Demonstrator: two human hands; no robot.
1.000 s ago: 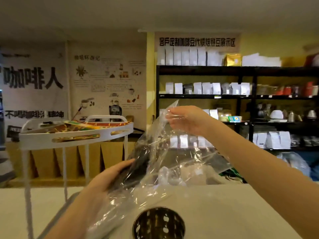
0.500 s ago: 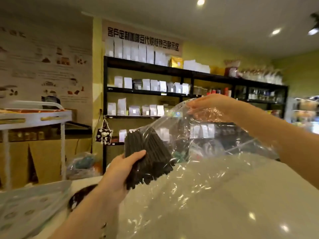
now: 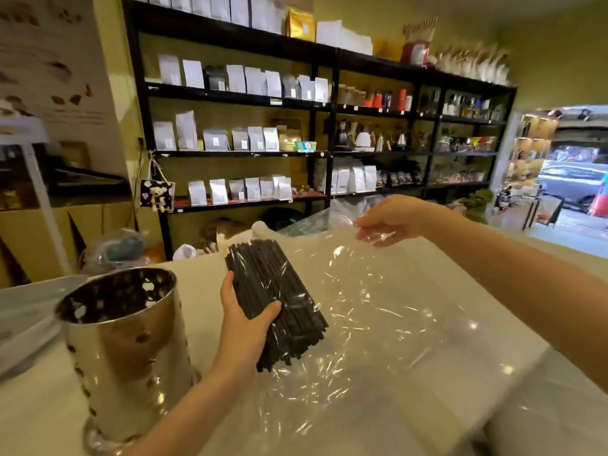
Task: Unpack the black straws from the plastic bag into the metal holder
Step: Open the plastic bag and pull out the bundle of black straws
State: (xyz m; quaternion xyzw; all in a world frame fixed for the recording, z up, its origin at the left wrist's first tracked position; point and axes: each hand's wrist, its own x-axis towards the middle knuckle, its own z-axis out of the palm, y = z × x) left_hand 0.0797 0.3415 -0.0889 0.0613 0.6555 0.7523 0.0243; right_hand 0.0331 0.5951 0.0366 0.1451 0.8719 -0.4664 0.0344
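A thick bundle of black straws (image 3: 263, 278) is gripped around its middle by my left hand (image 3: 245, 319), tilted with its far end up and away from me. A clear plastic bag (image 3: 378, 307) still drapes over part of the bundle and spreads out to the right above the counter. My right hand (image 3: 390, 220) pinches the bag's upper edge, holding it up. The perforated metal holder (image 3: 125, 350) stands upright on the counter at the left, a little to the left of the straws; I see no straws in it.
The white counter (image 3: 493, 406) runs beneath everything. A grey tray edge (image 3: 19, 324) lies at far left behind the holder. Black shelves (image 3: 316, 153) with white pouches and kettles fill the back wall. An open doorway (image 3: 572, 172) is at right.
My view has swung down and right, bringing the holder into sight at left. Both hands have lowered the straws and bag toward the counter, and the bag has slid further off the bundle.
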